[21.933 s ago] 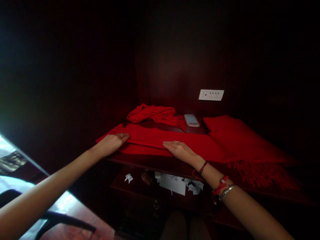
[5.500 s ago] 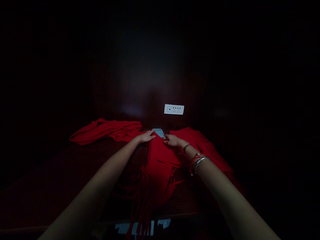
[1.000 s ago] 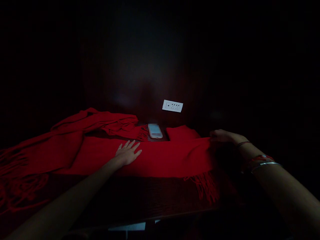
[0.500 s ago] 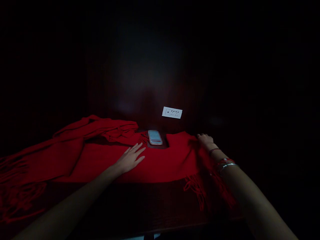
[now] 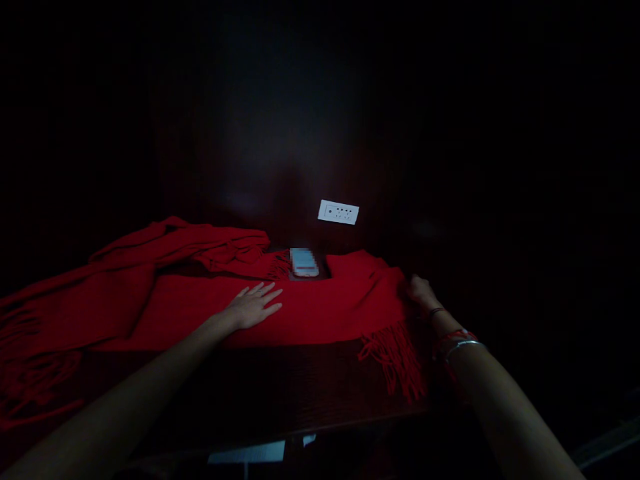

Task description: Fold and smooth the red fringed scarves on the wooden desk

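A long red scarf with a tasselled end lies stretched across a dark wooden table. My left hand rests flat on its middle, fingers spread, open. My right hand is at the scarf's right edge, just above the fringe; it touches the cloth, and the dim light hides how the fingers sit. Bracelets circle my right wrist.
A second red scarf lies bunched at the back left. A phone sits near the wall under a white socket plate. White papers show below the table's front edge. The surroundings are very dark.
My right hand has drawn back toward me and to the left along the scarf's right end, and the fringe has shifted with it. My left hand has stayed flat on the scarf.
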The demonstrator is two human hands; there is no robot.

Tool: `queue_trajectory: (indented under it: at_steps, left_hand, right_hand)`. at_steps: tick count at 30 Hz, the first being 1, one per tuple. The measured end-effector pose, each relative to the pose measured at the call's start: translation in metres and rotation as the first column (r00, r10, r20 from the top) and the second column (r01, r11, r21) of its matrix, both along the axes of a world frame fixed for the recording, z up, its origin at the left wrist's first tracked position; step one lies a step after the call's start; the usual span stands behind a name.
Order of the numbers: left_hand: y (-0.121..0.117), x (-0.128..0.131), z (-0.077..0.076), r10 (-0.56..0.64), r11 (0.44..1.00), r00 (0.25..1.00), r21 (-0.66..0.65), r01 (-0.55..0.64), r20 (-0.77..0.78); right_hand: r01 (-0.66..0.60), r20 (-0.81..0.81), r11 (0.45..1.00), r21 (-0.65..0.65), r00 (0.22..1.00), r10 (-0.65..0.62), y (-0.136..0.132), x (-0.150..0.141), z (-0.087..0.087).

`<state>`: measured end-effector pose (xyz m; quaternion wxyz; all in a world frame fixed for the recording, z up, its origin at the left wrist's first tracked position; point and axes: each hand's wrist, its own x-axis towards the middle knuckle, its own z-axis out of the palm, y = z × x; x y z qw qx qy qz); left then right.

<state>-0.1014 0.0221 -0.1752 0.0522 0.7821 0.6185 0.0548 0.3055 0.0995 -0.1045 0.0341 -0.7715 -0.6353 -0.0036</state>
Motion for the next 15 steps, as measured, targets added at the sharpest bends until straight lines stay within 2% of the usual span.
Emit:
queue_trajectory:
  at_steps: [3,5,7,9,12,14,15]
  left_hand:
    - [0.001,-0.003,0.001,0.098,0.994,0.995,-0.044,-0.1,-0.029]
    - [0.002,-0.006,0.001,0.135,0.989,0.99,-0.051,-0.137,-0.04]
    - [0.001,-0.008,0.0,0.144,0.989,0.989,-0.026,-0.145,-0.037]
    - [-0.001,-0.009,0.0,0.12,0.991,0.992,0.055,-0.118,-0.03]
    - [-0.01,-0.004,0.004,-0.043,0.974,0.998,0.22,0.05,-0.037]
    - [-0.018,0.002,0.01,-0.228,0.945,0.973,0.231,0.232,-0.047]
    - [-0.022,0.006,0.013,-0.321,0.926,0.946,0.196,0.323,-0.045]
  right_hand:
    - [0.07,0.066,0.994,0.088,0.995,-0.075,-0.013,0.003,0.023]
    - [0.065,0.18,0.983,0.175,0.979,-0.097,-0.023,0.003,0.034]
    - [0.013,0.299,0.977,0.211,0.951,-0.077,-0.031,0.0,0.033]
    - [-0.023,0.37,0.983,0.182,0.928,-0.047,-0.038,-0.003,0.022]
    - [-0.078,0.419,0.982,0.171,0.908,-0.001,-0.047,-0.012,-0.002]
    - [-0.198,0.412,0.953,0.228,0.907,0.09,-0.053,-0.026,-0.014]
    - [-0.285,0.386,0.923,0.258,0.906,0.172,-0.057,-0.037,-0.018]
